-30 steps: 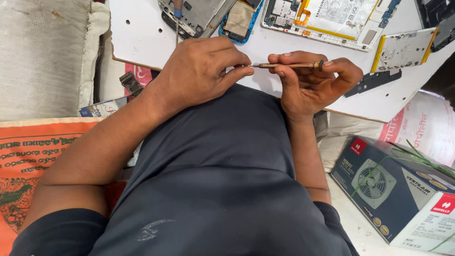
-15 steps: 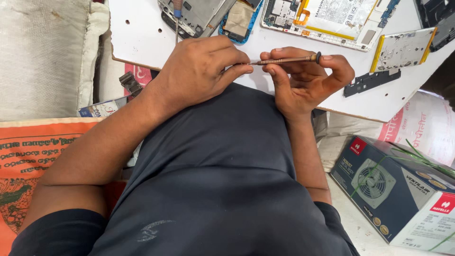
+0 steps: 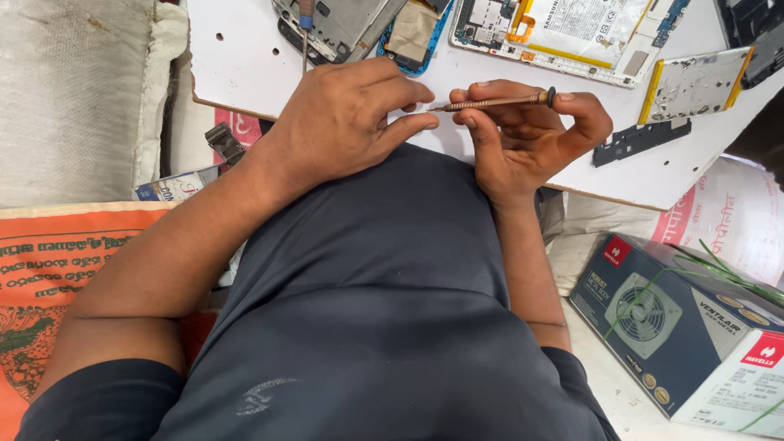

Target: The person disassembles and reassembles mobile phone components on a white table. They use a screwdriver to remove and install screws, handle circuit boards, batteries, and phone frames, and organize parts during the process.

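Note:
My right hand [image 3: 531, 135] grips a thin bronze-coloured screwdriver [image 3: 498, 102], held level with its tip pointing left. My left hand [image 3: 347, 122] pinches its fingertips together right at that tip; whether a small part sits between them is hidden. Both hands hover over the near edge of a white board [image 3: 245, 61]. On the board behind them lie an opened phone body [image 3: 343, 24], a phone with a blue rim [image 3: 412, 37], an open tablet with its battery showing [image 3: 572, 28] and a yellow-edged metal plate [image 3: 694, 86].
A black plastic strip [image 3: 641, 139] lies on the board right of my right hand. A dark blue box with a fan picture [image 3: 678, 327] stands at lower right. An orange printed sack [image 3: 49, 269] lies at left, with a grey cushion [image 3: 73, 90] above it.
Both hands have shifted slightly up and left with the screwdriver; the grip on it is the same.

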